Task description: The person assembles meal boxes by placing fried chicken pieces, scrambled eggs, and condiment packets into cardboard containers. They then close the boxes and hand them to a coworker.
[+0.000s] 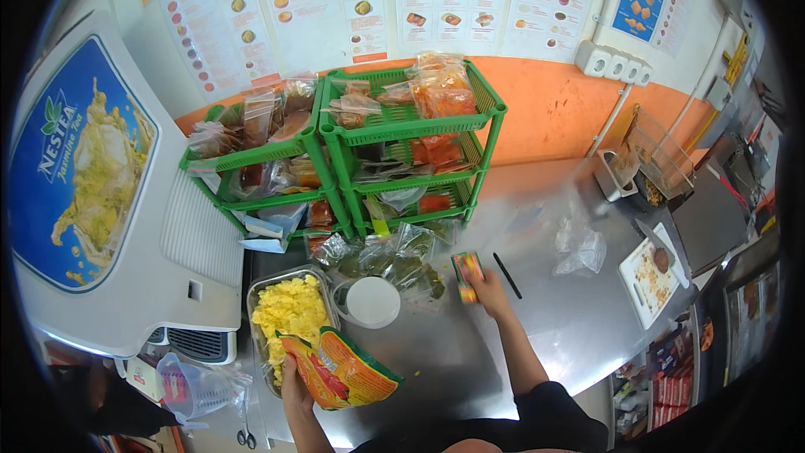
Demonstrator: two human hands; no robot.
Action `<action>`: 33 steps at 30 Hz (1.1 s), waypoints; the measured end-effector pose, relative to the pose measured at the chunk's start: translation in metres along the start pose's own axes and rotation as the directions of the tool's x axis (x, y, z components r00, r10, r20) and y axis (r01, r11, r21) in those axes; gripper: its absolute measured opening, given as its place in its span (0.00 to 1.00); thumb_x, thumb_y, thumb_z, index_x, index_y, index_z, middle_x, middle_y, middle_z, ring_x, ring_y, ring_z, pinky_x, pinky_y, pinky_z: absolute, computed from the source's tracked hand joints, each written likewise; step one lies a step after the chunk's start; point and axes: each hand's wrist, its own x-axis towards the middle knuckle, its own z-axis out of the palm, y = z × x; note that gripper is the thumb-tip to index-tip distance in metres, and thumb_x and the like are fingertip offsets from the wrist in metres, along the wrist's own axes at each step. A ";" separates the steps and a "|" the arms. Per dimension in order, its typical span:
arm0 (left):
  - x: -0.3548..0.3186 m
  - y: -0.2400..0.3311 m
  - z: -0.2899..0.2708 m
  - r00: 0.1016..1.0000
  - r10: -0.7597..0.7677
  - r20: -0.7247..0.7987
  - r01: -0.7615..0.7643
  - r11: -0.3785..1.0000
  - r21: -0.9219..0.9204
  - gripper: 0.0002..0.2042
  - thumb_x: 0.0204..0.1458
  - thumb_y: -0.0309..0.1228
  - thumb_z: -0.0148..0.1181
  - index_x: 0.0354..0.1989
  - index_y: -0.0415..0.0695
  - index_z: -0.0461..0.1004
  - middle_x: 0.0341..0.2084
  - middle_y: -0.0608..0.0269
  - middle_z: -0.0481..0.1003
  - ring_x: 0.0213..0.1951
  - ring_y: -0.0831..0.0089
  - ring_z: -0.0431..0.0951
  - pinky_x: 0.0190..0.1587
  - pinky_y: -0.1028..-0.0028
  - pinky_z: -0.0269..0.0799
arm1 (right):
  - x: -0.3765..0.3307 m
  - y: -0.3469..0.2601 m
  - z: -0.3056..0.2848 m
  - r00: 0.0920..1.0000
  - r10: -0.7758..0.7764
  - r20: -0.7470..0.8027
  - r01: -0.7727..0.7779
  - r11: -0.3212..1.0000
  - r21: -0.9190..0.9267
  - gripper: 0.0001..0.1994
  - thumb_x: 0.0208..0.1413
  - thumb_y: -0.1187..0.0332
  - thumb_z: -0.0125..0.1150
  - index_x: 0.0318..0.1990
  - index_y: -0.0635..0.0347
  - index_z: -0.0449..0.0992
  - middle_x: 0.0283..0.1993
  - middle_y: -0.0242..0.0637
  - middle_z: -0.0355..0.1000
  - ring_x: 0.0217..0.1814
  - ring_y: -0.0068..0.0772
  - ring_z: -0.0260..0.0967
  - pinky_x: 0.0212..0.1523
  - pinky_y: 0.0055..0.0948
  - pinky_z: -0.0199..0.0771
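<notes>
Left hand point(292, 377) clasping an orange snack bag point(340, 369) beside the tray of yellow food point(289, 312), right hand point(489, 289) closed around a small colourful packet point(467, 275) above the steel surface point(537, 319)

The metal tray point(289, 306) is sitting on the counter point(553, 319) and serving as the landmark. Just right of the tray, a lidded round container point(371, 302) is standing. Behind the tray, two shelf racks point(352, 147) are standing side by side against the wall. Left of the tray, a drinks dispenser point(101, 193) is standing. Well right of the tray, a pen point(506, 274), a crumpled plastic bag point(579, 249) and a cutting board point(650, 277) are lying. At the tray's near edge, the left hand point(293, 377) is holding a snack pouch point(340, 369); right of the container, the right hand point(490, 289) is holding a small packet point(466, 275).
</notes>
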 end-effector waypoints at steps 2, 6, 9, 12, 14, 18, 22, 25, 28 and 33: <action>0.002 0.001 0.011 0.999 -0.022 -0.044 0.022 1.000 -0.010 0.28 0.55 0.49 0.60 0.59 0.44 0.65 0.52 0.62 0.72 0.53 0.66 0.72 0.57 0.64 0.68 | 0.057 -0.033 0.009 0.997 -0.067 0.028 0.066 0.997 0.028 0.26 0.56 0.49 0.62 0.44 0.70 0.74 0.31 0.32 0.72 0.27 0.21 0.69 0.23 0.23 0.68; 0.010 -0.003 0.022 0.994 -0.042 -0.104 0.040 0.999 -0.022 0.30 0.50 0.49 0.66 0.55 0.42 0.68 0.48 0.64 0.74 0.49 0.69 0.74 0.54 0.67 0.70 | 0.152 -0.094 0.043 0.997 -0.005 -0.071 0.014 0.993 0.116 0.23 0.59 0.56 0.61 0.47 0.73 0.70 0.37 0.38 0.73 0.32 0.24 0.71 0.28 0.22 0.72; 0.014 -0.012 -0.003 1.000 -0.018 -0.016 0.018 1.000 -0.021 0.27 0.59 0.47 0.56 0.61 0.43 0.64 0.56 0.60 0.70 0.56 0.62 0.70 0.60 0.63 0.65 | 0.192 -0.096 0.063 0.995 -0.075 -0.062 0.097 0.733 0.673 0.19 0.60 0.64 0.59 0.51 0.70 0.67 0.45 0.41 0.72 0.42 0.27 0.72 0.35 0.22 0.73; 0.017 -0.009 0.006 0.999 -0.035 -0.007 0.035 0.999 -0.025 0.28 0.58 0.48 0.57 0.61 0.44 0.64 0.55 0.60 0.70 0.55 0.63 0.71 0.59 0.62 0.66 | 0.211 -0.058 0.059 0.792 -0.484 -0.372 0.545 0.835 0.077 0.17 0.53 0.78 0.57 0.51 0.67 0.67 0.48 0.44 0.70 0.48 0.37 0.71 0.43 0.30 0.74; 0.009 -0.005 0.009 0.993 -0.031 -0.118 0.021 0.996 -0.086 0.30 0.53 0.47 0.63 0.58 0.41 0.66 0.53 0.60 0.72 0.53 0.65 0.73 0.57 0.64 0.68 | 0.181 -0.086 0.077 0.835 -0.522 -0.175 0.383 0.779 -0.497 0.16 0.42 0.84 0.56 0.43 0.69 0.73 0.47 0.50 0.70 0.47 0.48 0.71 0.47 0.39 0.73; 0.016 -0.013 -0.001 0.989 -0.056 -0.136 0.041 0.993 -0.112 0.29 0.51 0.47 0.66 0.55 0.40 0.68 0.49 0.60 0.74 0.49 0.65 0.76 0.53 0.66 0.71 | 0.192 -0.081 0.042 0.684 -0.697 0.214 0.481 0.211 -0.851 0.13 0.43 0.76 0.57 0.40 0.64 0.76 0.41 0.53 0.74 0.47 0.58 0.71 0.43 0.46 0.73; 0.020 -0.011 0.014 0.985 -0.042 -0.168 0.025 0.994 -0.102 0.28 0.49 0.47 0.68 0.52 0.40 0.69 0.45 0.60 0.75 0.46 0.67 0.77 0.50 0.67 0.74 | 0.200 -0.091 0.053 0.912 -0.410 -0.016 0.114 0.290 -0.950 0.18 0.50 0.68 0.58 0.51 0.56 0.73 0.52 0.48 0.72 0.54 0.50 0.71 0.49 0.43 0.74; 0.024 -0.014 0.013 0.982 -0.042 -0.184 0.023 0.994 -0.103 0.29 0.48 0.47 0.68 0.52 0.39 0.69 0.45 0.60 0.76 0.46 0.67 0.77 0.50 0.67 0.74 | 0.213 -0.108 0.058 0.967 -0.222 -0.125 -0.082 0.193 -0.978 0.24 0.52 0.63 0.59 0.59 0.48 0.69 0.60 0.44 0.69 0.60 0.44 0.68 0.52 0.41 0.74; 0.023 -0.015 -0.001 0.992 -0.041 -0.118 0.037 0.999 -0.035 0.32 0.52 0.49 0.64 0.58 0.41 0.65 0.51 0.60 0.73 0.52 0.65 0.74 0.54 0.65 0.70 | 0.210 -0.121 0.064 0.970 -0.218 -0.109 -0.069 0.181 -0.981 0.24 0.52 0.63 0.59 0.59 0.48 0.69 0.60 0.44 0.68 0.62 0.41 0.67 0.52 0.40 0.75; 0.022 -0.012 0.008 0.997 -0.025 -0.075 0.025 1.000 -0.010 0.34 0.53 0.50 0.62 0.62 0.42 0.62 0.55 0.61 0.71 0.54 0.64 0.72 0.57 0.64 0.68 | 0.244 -0.100 0.060 0.955 -0.294 -0.047 0.038 0.277 -0.960 0.20 0.49 0.65 0.60 0.51 0.57 0.75 0.58 0.49 0.70 0.60 0.47 0.69 0.54 0.47 0.74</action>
